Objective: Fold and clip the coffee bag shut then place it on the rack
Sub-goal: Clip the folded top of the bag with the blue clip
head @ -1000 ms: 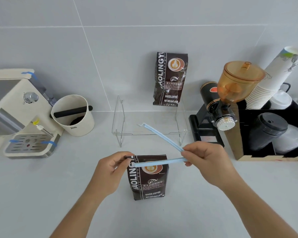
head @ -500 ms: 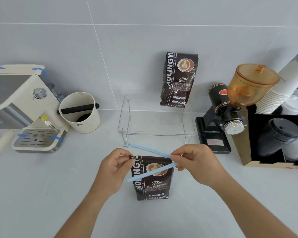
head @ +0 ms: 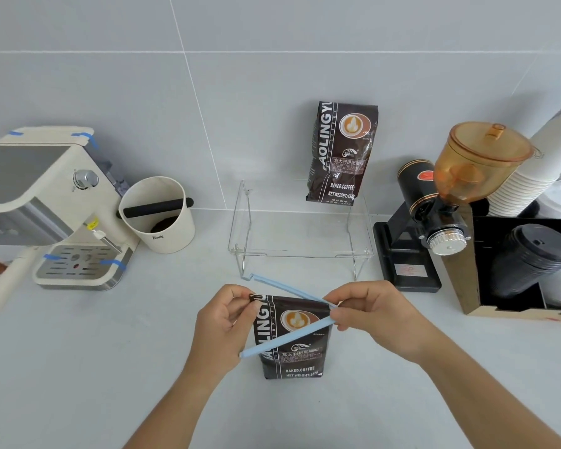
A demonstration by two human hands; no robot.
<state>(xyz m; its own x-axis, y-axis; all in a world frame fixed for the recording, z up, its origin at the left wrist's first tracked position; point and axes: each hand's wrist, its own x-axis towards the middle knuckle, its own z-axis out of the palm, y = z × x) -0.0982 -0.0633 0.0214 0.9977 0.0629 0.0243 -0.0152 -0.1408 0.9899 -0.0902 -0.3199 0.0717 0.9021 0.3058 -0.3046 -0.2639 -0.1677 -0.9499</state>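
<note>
A dark brown coffee bag [head: 293, 343] stands upright on the counter in front of me, its top folded over. My left hand [head: 221, 322] pinches the folded top left corner. My right hand [head: 374, 315] holds the hinge end of a light blue clip [head: 285, 339] at the bag's top right corner. The clip gapes open: one arm runs behind the bag's top, the other slants down across its front. The clear rack [head: 302, 252] stands behind, with a second coffee bag [head: 342, 153] on its right side.
An espresso machine [head: 46, 205] and a white knock box [head: 157, 215] stand at the left. A black grinder with an amber hopper [head: 450, 192] stands right of the rack. A black organiser [head: 528, 267] with paper cups and lids fills the far right.
The open clip has come down from above the bag and now straddles its folded top. My right hand moved left toward the bag. My left hand kept its pinch on the corner.
</note>
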